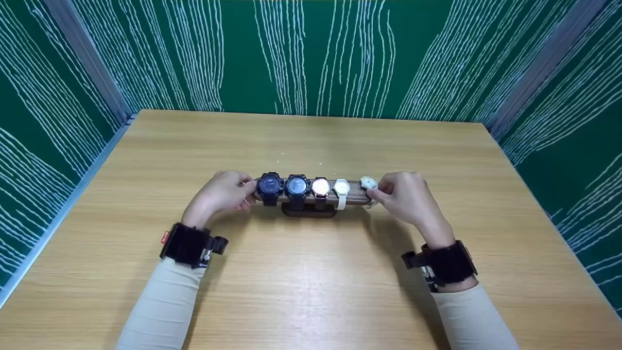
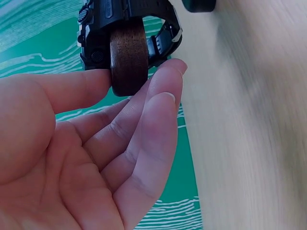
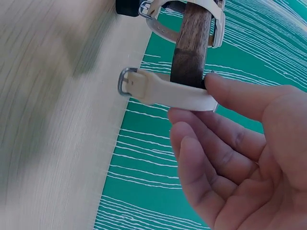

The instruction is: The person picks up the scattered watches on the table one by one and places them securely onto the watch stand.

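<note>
A dark wooden watch stand stands mid-table, its crossbar carrying a row of watches. My left hand holds the bar's left end, thumb on one side and fingertips on the other, beside a chunky black watch. At the opposite end, my right hand pinches a white-strapped watch by its edge. In the right wrist view its buckled white strap loops around the tip of the bar. Most of this watch's face is turned from that camera.
Between the hands on the bar sit another black watch, a dark-strapped watch with a bright face and a second white watch. The stand's rounded base rests on the wooden table. Green white-streaked panels enclose the table.
</note>
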Tool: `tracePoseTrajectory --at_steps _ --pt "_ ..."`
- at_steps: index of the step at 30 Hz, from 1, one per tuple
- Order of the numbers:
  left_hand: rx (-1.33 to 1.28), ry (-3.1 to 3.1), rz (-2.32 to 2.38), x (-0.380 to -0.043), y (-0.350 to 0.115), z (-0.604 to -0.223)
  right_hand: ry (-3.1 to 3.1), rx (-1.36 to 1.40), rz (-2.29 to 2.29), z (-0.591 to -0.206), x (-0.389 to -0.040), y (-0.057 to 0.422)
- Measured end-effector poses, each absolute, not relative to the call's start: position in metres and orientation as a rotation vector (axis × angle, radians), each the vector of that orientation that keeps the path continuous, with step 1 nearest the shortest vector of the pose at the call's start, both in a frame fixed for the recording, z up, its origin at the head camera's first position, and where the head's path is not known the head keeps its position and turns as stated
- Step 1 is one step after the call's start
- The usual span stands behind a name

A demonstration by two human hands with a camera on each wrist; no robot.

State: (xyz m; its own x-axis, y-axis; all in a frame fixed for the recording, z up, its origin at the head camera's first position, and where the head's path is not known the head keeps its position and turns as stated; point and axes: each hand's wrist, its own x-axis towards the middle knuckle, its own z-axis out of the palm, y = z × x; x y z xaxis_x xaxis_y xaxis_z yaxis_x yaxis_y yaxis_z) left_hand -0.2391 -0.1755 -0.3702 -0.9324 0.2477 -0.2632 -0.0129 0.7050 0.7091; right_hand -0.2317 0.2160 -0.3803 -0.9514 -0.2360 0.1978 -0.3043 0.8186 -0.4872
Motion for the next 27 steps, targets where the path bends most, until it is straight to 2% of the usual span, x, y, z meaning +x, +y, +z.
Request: tracePoseTrajectory --at_steps 27 --pt "0.18 2.58 1.064 -0.239 -0.175 -0.37 -2.948 0.467 0.698 -0.381 -0.224 0.205"
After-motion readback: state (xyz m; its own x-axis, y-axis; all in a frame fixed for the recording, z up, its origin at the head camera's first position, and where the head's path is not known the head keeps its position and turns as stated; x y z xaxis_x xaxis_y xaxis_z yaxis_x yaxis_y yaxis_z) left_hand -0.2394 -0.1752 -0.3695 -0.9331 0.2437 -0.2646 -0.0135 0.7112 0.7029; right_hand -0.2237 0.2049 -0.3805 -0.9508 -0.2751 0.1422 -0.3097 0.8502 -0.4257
